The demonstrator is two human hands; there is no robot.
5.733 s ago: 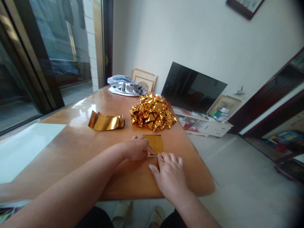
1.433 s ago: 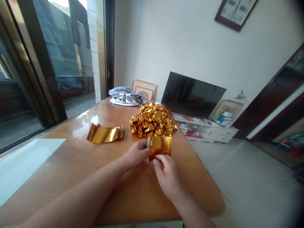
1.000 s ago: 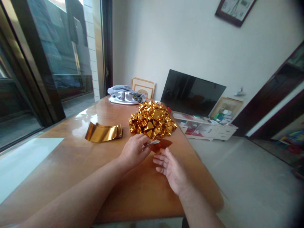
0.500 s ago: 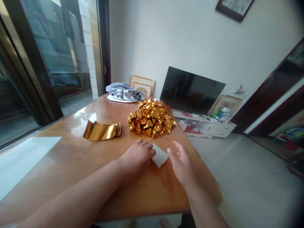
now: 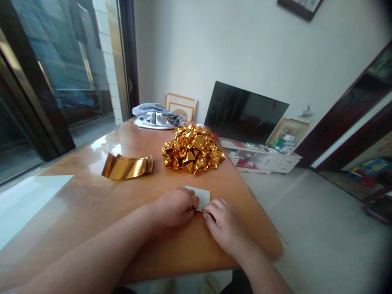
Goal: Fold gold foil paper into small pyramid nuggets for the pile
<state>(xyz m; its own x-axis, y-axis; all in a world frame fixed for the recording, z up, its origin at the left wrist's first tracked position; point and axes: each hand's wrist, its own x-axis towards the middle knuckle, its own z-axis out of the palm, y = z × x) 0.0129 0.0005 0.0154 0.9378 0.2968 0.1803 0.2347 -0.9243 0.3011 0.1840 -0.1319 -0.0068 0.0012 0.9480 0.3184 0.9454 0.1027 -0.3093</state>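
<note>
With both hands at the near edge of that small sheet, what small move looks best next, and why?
Probably fold the near edge away, toward the gold pile. The sheet lies flat, white side up, on the table, and the left hand and right hand already pinch its near edge.

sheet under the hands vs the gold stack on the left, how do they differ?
The sheet lies flat with its white side up; the gold stack shows shiny gold and curls upward. The left hand and right hand press on the sheet; the stack sits untouched, apart. Both rest on the wooden table.
</note>
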